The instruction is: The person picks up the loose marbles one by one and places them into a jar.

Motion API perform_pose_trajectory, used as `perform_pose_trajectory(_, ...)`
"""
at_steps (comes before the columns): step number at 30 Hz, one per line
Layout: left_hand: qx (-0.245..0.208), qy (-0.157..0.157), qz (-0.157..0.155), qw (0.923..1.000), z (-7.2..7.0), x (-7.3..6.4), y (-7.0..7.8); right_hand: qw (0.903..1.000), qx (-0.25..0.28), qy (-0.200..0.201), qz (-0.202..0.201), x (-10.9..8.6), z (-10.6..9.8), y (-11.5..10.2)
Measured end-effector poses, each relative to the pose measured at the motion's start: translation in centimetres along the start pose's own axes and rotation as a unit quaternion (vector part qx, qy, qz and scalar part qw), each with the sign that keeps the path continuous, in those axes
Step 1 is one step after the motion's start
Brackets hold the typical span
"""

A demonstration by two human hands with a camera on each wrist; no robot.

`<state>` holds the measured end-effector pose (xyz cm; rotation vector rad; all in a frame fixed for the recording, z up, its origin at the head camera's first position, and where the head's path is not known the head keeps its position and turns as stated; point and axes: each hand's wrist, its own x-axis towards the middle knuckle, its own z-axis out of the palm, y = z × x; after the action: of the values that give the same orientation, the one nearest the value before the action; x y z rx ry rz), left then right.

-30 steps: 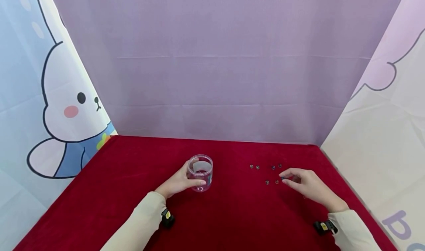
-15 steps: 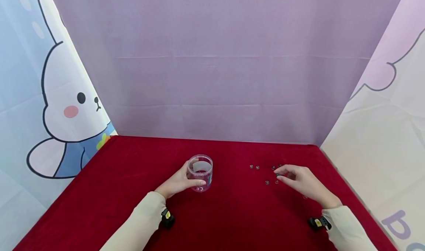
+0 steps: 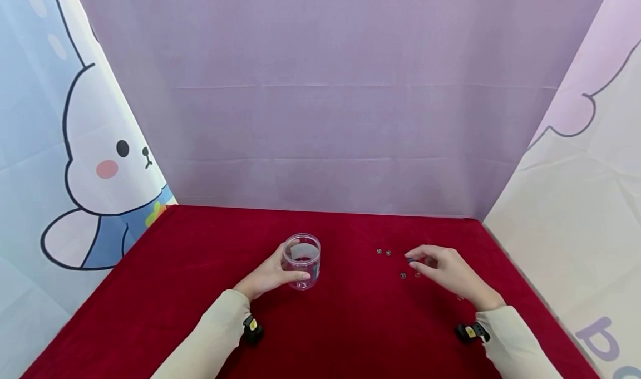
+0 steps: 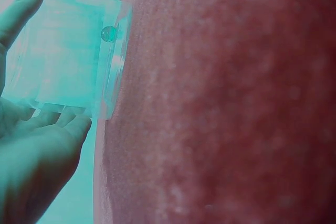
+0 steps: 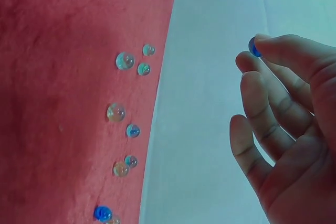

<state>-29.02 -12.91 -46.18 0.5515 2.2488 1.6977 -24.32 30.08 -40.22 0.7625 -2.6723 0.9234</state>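
Observation:
A clear plastic jar (image 3: pixel 313 269) stands upright and uncovered on the red cloth, left of several glass marbles. My left hand (image 3: pixel 270 273) grips its side, thumb at the front and the other fingers behind. In the left wrist view one marble (image 4: pixel 108 33) shows through the jar (image 4: pixel 68 51) near its base; inside or beyond it, I cannot tell. Above the cloth, my right hand (image 3: pixel 445 267) pinches a blue marble (image 5: pixel 254 47) between thumb and index finger, and its other fingers are loosely bent. Below it lie loose marbles, two of them (image 3: pixel 388 252) close together.
Red cloth (image 3: pixel 345 323) covers the table. A lilac curtain (image 3: pixel 320 117) hangs along the back edge, with printed cloths at both sides. One marble (image 3: pixel 459 297) lies near my right forearm. In the right wrist view a bright blue marble (image 5: pixel 103 213) lies among the others.
My right hand has moved left and slightly away from me, carrying the blue marble, and now hides the two marbles at the far right. The left hand and jar have stayed put.

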Motion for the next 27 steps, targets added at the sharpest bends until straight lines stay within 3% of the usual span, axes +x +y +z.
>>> perform_pose_trajectory(10,-0.001,0.002,-0.008,1.0,0.0,-0.2,0.1,0.9996,0.027,-0.001,0.006,1.1,0.7,-0.9)
perform_pose_trajectory(27,-0.003,0.003,-0.007,1.0,0.1,-0.2,0.3,0.9994,0.02,0.022,-0.018,3.1,2.0,-2.1)
